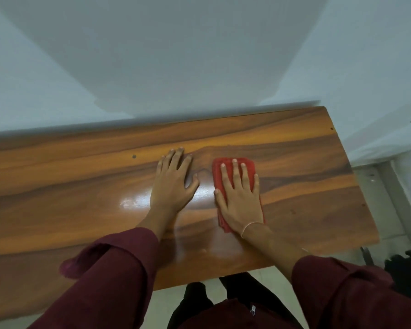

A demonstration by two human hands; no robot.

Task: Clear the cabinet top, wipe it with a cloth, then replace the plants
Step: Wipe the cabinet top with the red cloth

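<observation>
The glossy wooden cabinet top [81, 186] stretches across the view, with no plants on it. A folded red cloth [248, 166] lies on its right half. My right hand [239, 193] presses flat on the cloth with straight, spread fingers. Just left of it, my left hand [173, 181] rests flat on the bare wood, fingers spread, touching nothing else. Both forearms wear maroon sleeves.
A pale wall [176, 55] runs right behind the cabinet's back edge. The cabinet's right end [356, 181] borders a tiled floor strip. A dark object [406, 269] stands on the floor at the lower right. The front edge is close to my body.
</observation>
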